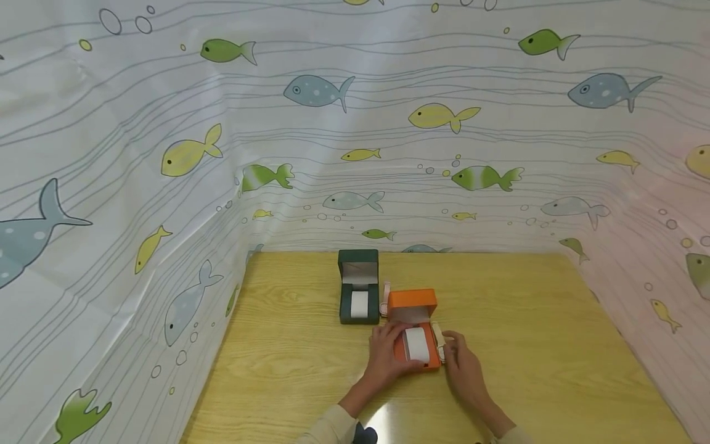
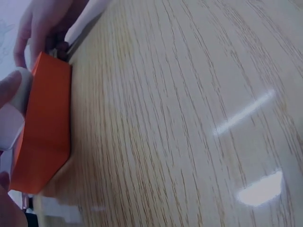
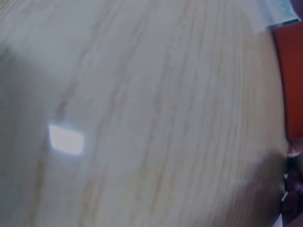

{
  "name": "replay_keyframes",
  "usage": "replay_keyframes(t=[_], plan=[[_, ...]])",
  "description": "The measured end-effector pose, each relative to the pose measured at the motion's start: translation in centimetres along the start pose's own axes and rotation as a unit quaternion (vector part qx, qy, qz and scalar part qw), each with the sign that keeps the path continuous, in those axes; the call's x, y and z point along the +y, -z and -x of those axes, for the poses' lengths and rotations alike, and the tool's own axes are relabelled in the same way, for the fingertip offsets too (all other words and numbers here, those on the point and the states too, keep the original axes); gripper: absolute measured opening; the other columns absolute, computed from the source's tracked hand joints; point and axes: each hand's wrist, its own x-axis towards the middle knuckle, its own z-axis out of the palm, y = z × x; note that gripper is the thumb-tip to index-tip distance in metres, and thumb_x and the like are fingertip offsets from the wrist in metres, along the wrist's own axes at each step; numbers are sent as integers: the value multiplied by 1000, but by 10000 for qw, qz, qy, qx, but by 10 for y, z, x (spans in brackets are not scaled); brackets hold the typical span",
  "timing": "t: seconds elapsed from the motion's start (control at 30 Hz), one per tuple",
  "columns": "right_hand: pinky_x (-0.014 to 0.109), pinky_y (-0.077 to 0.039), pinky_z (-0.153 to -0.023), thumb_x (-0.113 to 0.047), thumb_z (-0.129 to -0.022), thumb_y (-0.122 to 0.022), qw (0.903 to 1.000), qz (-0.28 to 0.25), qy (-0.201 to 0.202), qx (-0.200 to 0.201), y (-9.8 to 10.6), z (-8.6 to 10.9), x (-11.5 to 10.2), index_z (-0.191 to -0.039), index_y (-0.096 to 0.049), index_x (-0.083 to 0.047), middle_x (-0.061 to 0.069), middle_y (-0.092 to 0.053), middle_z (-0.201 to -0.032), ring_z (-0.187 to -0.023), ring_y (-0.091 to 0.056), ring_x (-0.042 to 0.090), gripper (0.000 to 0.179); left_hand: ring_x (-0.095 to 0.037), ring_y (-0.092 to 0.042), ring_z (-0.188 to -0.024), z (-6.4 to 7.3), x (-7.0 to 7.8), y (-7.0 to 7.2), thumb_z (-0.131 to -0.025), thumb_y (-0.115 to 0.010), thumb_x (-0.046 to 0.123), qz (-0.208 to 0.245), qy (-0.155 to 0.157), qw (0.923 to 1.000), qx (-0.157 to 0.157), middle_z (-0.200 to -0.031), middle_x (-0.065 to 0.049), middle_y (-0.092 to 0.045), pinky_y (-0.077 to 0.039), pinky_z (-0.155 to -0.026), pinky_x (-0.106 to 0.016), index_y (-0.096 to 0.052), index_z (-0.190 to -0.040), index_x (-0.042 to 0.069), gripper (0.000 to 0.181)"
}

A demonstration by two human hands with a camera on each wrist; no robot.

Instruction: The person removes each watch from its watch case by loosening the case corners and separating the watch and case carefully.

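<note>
An orange watch box (image 1: 413,298) lies with its lid raised, and a white cushion (image 1: 418,345) shows tilted inside it. My left hand (image 1: 383,357) grips this cushion, thumb at the near end and fingers at the far end. In the left wrist view, the thumb presses the white cushion (image 2: 22,92) above the orange side wall (image 2: 49,109). Along the box's right side is a watch with a cream strap (image 1: 438,335). My right hand (image 1: 465,372) pinches it by the dial end; the fingers hide part of it. Only dim fingers (image 3: 293,189) show in the right wrist view.
Left of the orange box stands an open dark green watch box (image 1: 359,254) with its own white cushion (image 1: 359,304). A pale pink watch (image 1: 386,296) lies between the two boxes. A fish-patterned sheet (image 1: 355,179) encloses the wooden table (image 1: 288,345) at the back and sides.
</note>
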Motion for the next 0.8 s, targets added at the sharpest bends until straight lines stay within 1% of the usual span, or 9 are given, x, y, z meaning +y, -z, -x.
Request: replay_keyframes(t=[0.13,0.27,0.33,0.43,0.53,0.63,0.8], plan=[[22,-44,-62,-12,-104,-58,10000,-24,-54,-44,3,-3,0,-127,-62,-14,3,-73,-90,-67,-52,-4,24,-8,-35,-96,-1,-1,0,-65,-93,51,-84,4,9999,65,-135,2,-65,-33,-83,-28,-68,-130,24,75],[21,-45,-65,-15,-102,-63,9997,-164,-174,-70,6,-2,1,-125,-66,-17,2,-75,-90,-70,-54,-4,23,-8,-37,-94,-1,-5,-1,-64,-93,50,-91,-74,9999,87,-132,3,-67,-31,-80,-24,-68,-130,24,74],[20,-46,-65,-16,-101,-64,9994,-249,-227,-63,6,-1,2,-124,-67,-18,2,-76,-91,-71,-56,-4,23,-10,-44,-96,0,-7,-2,-65,-93,49,-75,-179,9998,84,-132,2,-67,-33,-82,-25,-67,-130,23,74],[20,-49,-65,-18,-101,-65,9988,-357,-325,-40,7,0,2,-123,-69,-17,3,-78,-94,-73,-59,-4,23,-14,-55,-103,0,-8,-2,-68,-92,46,-41,-329,9994,64,-133,1,-66,-39,-87,-29,-65,-132,20,74],[19,-51,-67,-20,-100,-67,9980,-461,-438,-4,8,0,3,-121,-71,-16,2,-77,-96,-75,-61,-5,21,-14,-61,-110,2,-8,-2,-71,-91,45,52,-399,9992,10,-135,1,-66,-42,-93,-32,-65,-133,20,71],[18,-52,-69,-22,-98,-69,9972,-487,-563,27,8,2,4,-117,-73,-15,2,-74,-98,-78,-61,-5,20,-15,-61,-112,3,-9,-2,-74,-90,44,101,-507,9987,-8,-135,2,-67,-42,-92,-31,-67,-131,19,67],[18,-53,-71,-22,-97,-71,9970,-440,-638,-3,9,3,6,-117,-73,-14,3,-73,-100,-79,-60,-6,21,-14,-53,-106,6,-11,-3,-75,-89,45,81,-590,9982,-5,-138,0,-67,-39,-86,-25,-68,-131,19,65]])
